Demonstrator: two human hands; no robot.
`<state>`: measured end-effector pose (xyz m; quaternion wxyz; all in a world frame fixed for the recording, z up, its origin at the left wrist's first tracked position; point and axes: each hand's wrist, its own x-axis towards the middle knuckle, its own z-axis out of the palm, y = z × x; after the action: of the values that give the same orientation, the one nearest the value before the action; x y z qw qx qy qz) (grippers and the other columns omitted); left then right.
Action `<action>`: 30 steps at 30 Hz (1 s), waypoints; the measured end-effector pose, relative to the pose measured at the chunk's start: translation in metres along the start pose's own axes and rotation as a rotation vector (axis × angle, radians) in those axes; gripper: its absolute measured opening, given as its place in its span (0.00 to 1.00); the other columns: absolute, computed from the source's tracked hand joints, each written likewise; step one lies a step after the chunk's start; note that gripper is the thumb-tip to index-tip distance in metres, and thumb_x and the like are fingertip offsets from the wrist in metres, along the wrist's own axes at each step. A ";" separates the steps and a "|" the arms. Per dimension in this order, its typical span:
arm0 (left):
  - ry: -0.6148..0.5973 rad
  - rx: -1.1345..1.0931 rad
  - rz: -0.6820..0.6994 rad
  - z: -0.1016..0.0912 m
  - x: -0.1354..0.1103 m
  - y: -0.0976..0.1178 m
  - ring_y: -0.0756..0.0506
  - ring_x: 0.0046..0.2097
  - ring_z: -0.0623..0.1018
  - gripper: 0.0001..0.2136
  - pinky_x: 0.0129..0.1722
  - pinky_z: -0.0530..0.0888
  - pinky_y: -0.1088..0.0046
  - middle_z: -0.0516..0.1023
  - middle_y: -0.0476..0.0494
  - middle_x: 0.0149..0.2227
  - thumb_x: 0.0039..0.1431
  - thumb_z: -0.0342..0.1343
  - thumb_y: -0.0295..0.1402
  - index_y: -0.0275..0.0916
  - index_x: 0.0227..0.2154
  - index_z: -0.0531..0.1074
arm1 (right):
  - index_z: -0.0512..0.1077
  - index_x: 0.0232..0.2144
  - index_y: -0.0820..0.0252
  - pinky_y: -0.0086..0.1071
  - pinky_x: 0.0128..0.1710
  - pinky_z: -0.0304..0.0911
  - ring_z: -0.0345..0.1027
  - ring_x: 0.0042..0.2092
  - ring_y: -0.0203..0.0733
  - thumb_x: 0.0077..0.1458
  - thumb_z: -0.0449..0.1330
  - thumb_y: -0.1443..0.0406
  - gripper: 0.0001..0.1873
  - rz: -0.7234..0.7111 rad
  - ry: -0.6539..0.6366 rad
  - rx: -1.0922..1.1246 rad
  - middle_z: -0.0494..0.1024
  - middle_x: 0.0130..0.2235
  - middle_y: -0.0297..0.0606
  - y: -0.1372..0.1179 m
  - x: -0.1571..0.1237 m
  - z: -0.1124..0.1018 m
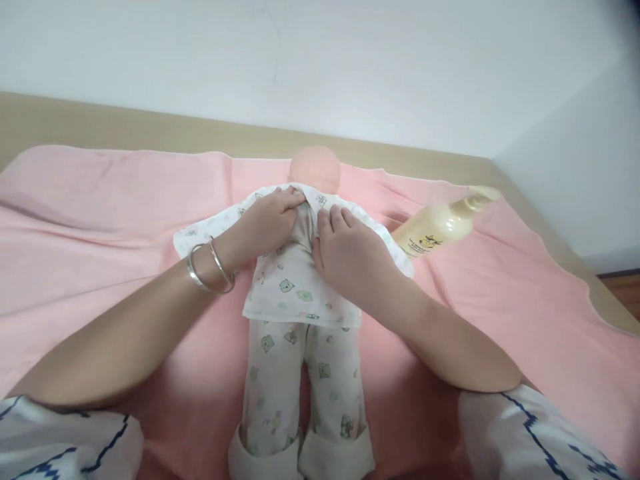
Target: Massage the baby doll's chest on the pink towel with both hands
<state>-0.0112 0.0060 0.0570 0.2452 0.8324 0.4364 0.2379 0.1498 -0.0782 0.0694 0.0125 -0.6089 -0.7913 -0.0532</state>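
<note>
A baby doll (315,167) lies on its back on a pink blanket (100,213), dressed in a white printed top (290,287) and matching trousers (300,387). My left hand (270,220) grips the top's collar near the doll's neck, fingers curled on the cloth. A silver bangle (210,267) circles that wrist. My right hand (350,250) rests on the doll's chest, fingers pressed together against the top's front edge beside the neck opening.
A cream pump bottle (440,223) lies tilted on the blanket to the doll's right. The blanket covers a beige surface (150,130) set against a white wall; its right edge (565,253) drops off near the corner.
</note>
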 end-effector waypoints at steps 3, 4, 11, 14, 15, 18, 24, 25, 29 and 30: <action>0.021 0.227 0.088 0.008 -0.006 0.005 0.34 0.55 0.78 0.20 0.61 0.76 0.49 0.80 0.31 0.50 0.67 0.38 0.26 0.34 0.48 0.76 | 0.69 0.65 0.78 0.51 0.68 0.66 0.65 0.69 0.61 0.71 0.48 0.68 0.26 0.016 -0.039 0.087 0.74 0.64 0.62 0.002 0.005 -0.009; 0.004 0.307 0.145 0.009 -0.010 0.009 0.31 0.58 0.76 0.21 0.64 0.74 0.45 0.78 0.26 0.52 0.67 0.37 0.24 0.30 0.49 0.75 | 0.71 0.63 0.76 0.49 0.66 0.67 0.67 0.67 0.60 0.71 0.48 0.68 0.25 0.031 -0.065 0.130 0.76 0.62 0.60 0.005 0.009 -0.012; -0.095 0.362 0.256 0.004 -0.029 0.020 0.32 0.63 0.73 0.21 0.70 0.70 0.48 0.78 0.31 0.53 0.66 0.41 0.24 0.34 0.52 0.77 | 0.59 0.71 0.83 0.54 0.72 0.59 0.55 0.74 0.63 0.76 0.42 0.63 0.31 0.142 -0.103 0.198 0.62 0.72 0.65 0.026 0.035 -0.003; -0.078 0.255 0.180 0.001 -0.020 0.012 0.34 0.61 0.74 0.18 0.68 0.71 0.48 0.79 0.36 0.50 0.67 0.42 0.27 0.40 0.47 0.78 | 0.53 0.73 0.85 0.59 0.74 0.53 0.50 0.76 0.65 0.76 0.42 0.61 0.35 0.092 -0.081 0.187 0.57 0.73 0.67 0.026 0.033 0.007; -0.071 0.225 0.159 0.001 -0.015 0.009 0.34 0.60 0.75 0.17 0.67 0.72 0.48 0.79 0.35 0.49 0.67 0.42 0.28 0.39 0.45 0.77 | 0.53 0.73 0.85 0.60 0.73 0.54 0.50 0.76 0.66 0.76 0.42 0.60 0.35 0.071 -0.072 0.173 0.57 0.73 0.68 0.024 0.030 0.009; -0.044 0.128 0.067 -0.001 -0.002 0.003 0.36 0.51 0.78 0.11 0.58 0.76 0.51 0.78 0.36 0.44 0.66 0.44 0.29 0.40 0.36 0.73 | 0.52 0.73 0.87 0.61 0.72 0.56 0.50 0.76 0.69 0.76 0.42 0.62 0.34 0.019 -0.056 0.102 0.56 0.72 0.72 0.012 0.018 0.010; 0.014 0.116 -0.085 0.006 0.005 -0.001 0.38 0.44 0.78 0.11 0.50 0.78 0.53 0.79 0.38 0.40 0.69 0.42 0.33 0.41 0.35 0.68 | 0.57 0.73 0.80 0.55 0.73 0.57 0.52 0.75 0.64 0.74 0.47 0.66 0.31 0.023 -0.042 0.147 0.60 0.72 0.67 0.004 0.012 -0.002; 0.026 0.154 -0.050 0.009 0.002 -0.001 0.36 0.48 0.78 0.12 0.54 0.77 0.50 0.79 0.35 0.44 0.70 0.40 0.33 0.39 0.38 0.69 | 0.58 0.72 0.79 0.53 0.73 0.57 0.53 0.75 0.63 0.74 0.47 0.66 0.31 0.042 -0.067 0.196 0.61 0.72 0.65 0.007 0.015 -0.004; 0.043 0.268 0.122 0.015 -0.016 0.007 0.33 0.67 0.70 0.19 0.71 0.66 0.46 0.74 0.29 0.59 0.73 0.37 0.33 0.31 0.54 0.70 | 0.62 0.69 0.79 0.53 0.72 0.59 0.57 0.73 0.61 0.74 0.44 0.64 0.29 0.184 -0.069 0.374 0.65 0.70 0.63 0.024 0.037 -0.002; 0.032 0.266 0.144 0.013 -0.019 0.010 0.33 0.68 0.69 0.20 0.72 0.65 0.46 0.74 0.29 0.61 0.73 0.38 0.32 0.32 0.56 0.70 | 0.62 0.68 0.80 0.53 0.72 0.58 0.58 0.73 0.61 0.74 0.45 0.64 0.29 0.213 -0.054 0.394 0.65 0.70 0.64 0.028 0.042 0.000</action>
<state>-0.0069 -0.0179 0.0492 0.1083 0.8827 0.4071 0.2083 0.1655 -0.0306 0.0746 0.1157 -0.6759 -0.7179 0.1205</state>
